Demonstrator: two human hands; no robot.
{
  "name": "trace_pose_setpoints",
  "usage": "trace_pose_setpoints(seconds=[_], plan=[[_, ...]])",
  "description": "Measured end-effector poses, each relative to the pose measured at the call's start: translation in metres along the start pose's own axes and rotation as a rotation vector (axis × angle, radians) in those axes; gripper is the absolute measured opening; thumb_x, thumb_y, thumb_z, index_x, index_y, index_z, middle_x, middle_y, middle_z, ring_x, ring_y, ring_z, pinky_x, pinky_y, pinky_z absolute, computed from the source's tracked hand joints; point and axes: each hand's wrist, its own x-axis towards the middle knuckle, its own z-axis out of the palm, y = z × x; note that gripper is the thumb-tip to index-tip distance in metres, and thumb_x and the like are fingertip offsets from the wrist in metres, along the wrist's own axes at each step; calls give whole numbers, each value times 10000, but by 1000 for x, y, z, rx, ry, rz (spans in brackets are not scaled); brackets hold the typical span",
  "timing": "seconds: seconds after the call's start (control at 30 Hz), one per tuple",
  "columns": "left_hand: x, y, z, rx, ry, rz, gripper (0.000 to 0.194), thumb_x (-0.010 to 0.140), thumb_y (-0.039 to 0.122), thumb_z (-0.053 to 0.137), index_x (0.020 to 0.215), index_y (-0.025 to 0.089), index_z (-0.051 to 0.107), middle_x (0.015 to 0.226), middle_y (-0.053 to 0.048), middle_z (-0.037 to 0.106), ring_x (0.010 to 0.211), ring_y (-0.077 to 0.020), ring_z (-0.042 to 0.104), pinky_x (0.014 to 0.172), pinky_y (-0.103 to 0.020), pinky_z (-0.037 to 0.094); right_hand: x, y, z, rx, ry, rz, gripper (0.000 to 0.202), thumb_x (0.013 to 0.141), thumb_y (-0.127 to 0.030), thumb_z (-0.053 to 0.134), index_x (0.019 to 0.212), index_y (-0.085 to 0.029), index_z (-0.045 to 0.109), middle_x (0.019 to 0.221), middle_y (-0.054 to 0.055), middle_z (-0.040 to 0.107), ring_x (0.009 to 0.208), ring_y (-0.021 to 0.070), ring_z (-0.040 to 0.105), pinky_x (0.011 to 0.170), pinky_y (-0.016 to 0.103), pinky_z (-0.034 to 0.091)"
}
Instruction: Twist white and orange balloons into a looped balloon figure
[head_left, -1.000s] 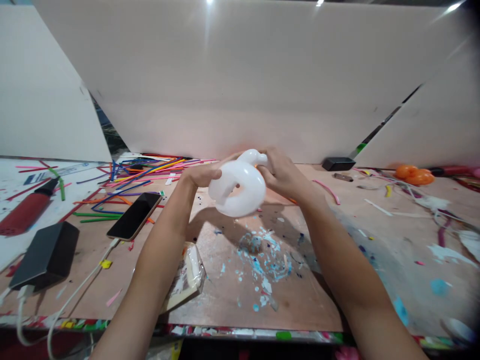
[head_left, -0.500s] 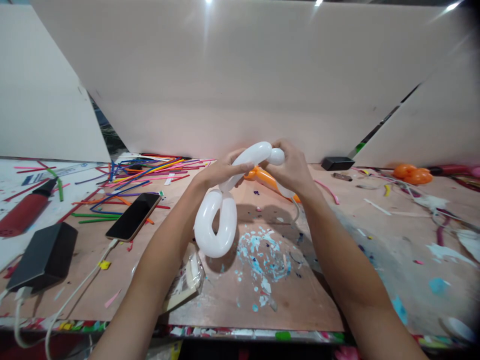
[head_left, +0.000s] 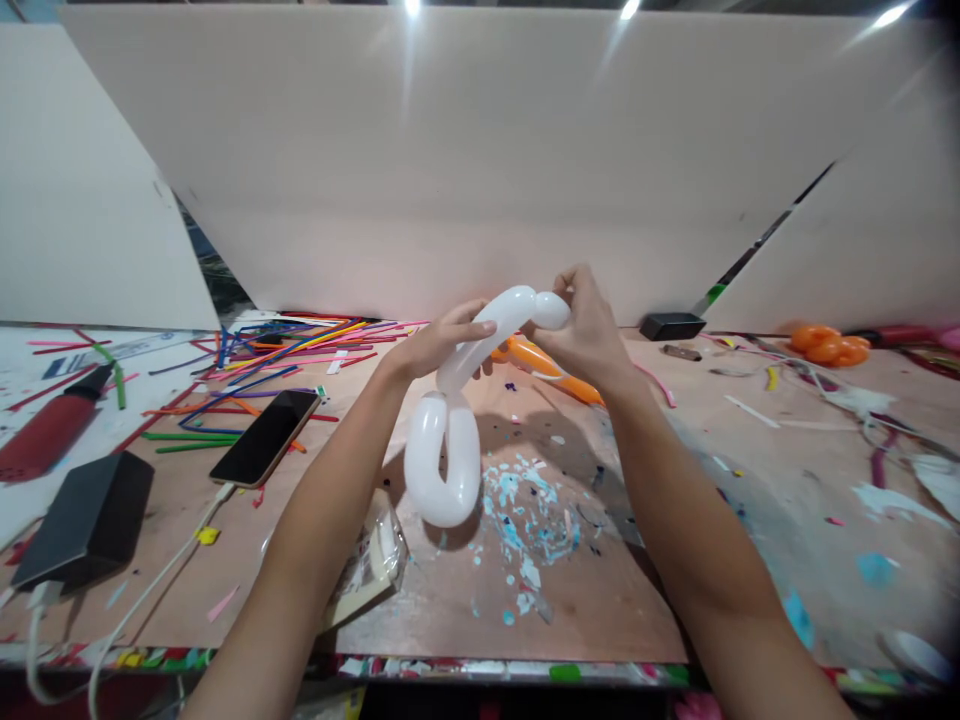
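Nearest you, the table (head_left: 600,625) ends in an edge crusted with coloured scraps, and both your forearms are cut off by the bottom of the view. Your left forearm lies across part of a beige packet (head_left: 367,565) with a clear film front; something whitish shows through it, but you can't make out what. Over to your left sit a dark box (head_left: 86,520) with a white cable (head_left: 161,580) plugged in, then a phone (head_left: 265,437) lying flat and a red pump (head_left: 52,430) cut off by the frame. Light-blue flakes (head_left: 536,510) litter the surface between your arms.

Above that, the white balloon (head_left: 442,470) hangs in front of you, its loop pointing down. Your left hand (head_left: 450,340) is wrapped round its long section, thumb on top; your right hand (head_left: 581,320) grips the small bubble at its far end, hiding the tip. Just behind, an orange balloon (head_left: 562,370) is partly covered by your hands.

Farther off, thin uninflated balloons (head_left: 330,340) lie tangled on the left, a small black block (head_left: 673,326) and an orange balloon cluster (head_left: 829,344) on the right, before pale boards (head_left: 480,170).
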Motion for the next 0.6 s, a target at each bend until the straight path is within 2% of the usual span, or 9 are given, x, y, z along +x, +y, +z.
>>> trace_pose_setpoints(seconds=[0.07,0.17,0.27,0.33,0.47,0.53,0.6], plan=[[0,0,0,-7,28,-8,534,786,493,724,1178,178,545,775,-21,637,577,-135,620,486,-231,471,-2,-2,-1,51,-58,1,573,752,-414,741,1228,-234,477,970,55,637,817,236,626,698,375,505],[0,0,-1,10,47,31,460,823,522,688,1099,169,581,715,1,590,514,-101,559,439,-213,420,-3,-3,-8,163,-240,24,554,786,-460,697,1248,-211,519,1129,105,651,912,247,648,738,373,523],[-1,1,-2,83,59,89,474,842,585,668,1052,165,609,683,8,560,499,-87,537,439,-205,407,-2,-2,-16,235,-405,53,490,822,-505,662,1197,-198,589,1117,107,675,932,251,650,755,377,528],[-2,2,-2,121,84,96,496,835,595,679,1079,166,619,714,0,576,513,-85,544,454,-203,420,0,-2,-20,209,-403,42,489,811,-541,686,1147,-192,621,1070,100,687,896,247,648,746,379,524],[-4,5,0,158,99,71,561,846,585,670,1222,175,599,817,-25,619,545,-88,566,484,-212,447,0,-7,-24,123,-306,-20,504,797,-606,707,1088,-203,625,1014,84,682,846,235,634,707,361,508],[-4,6,-1,208,91,65,600,860,588,645,1284,170,575,875,-46,640,575,-99,581,506,-223,461,-1,-9,-25,127,-323,20,528,799,-636,698,1091,-207,600,961,74,685,789,219,627,669,347,494],[-3,5,-5,320,97,89,623,854,563,654,1323,163,560,1013,-88,671,703,-135,635,593,-244,504,-2,-10,-26,129,-377,101,552,800,-661,687,1086,-202,577,870,61,686,736,212,619,638,339,478]])
